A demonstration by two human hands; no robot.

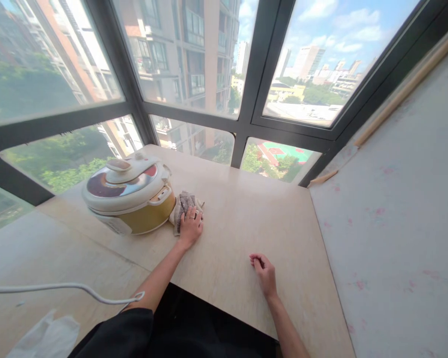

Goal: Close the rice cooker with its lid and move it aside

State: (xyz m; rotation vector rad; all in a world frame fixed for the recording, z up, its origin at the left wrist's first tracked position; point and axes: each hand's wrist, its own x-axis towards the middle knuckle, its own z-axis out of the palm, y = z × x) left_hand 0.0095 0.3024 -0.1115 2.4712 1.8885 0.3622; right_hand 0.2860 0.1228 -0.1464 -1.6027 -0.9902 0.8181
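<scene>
My left hand [191, 226], with a ring on one finger, presses down on a crumpled cloth [186, 200] with a brown and beige pattern. The cloth lies on the pale tabletop [239, 209], against the right side of an electric cooker [149, 215]. This cooker has a gold body, a white rim and a shiny lid, which is closed. Over the bare tabletop to the right is my right hand [264, 271], its fingers curled in and nothing visible in them.
A white cable [70, 286] runs in from the left and ends in a loop at my left forearm. White tissue or plastic [48, 335] lies at the lower left. Dark window frames [194, 113] bound the far side, and a flowered wall [392, 238] stands at the right.
</scene>
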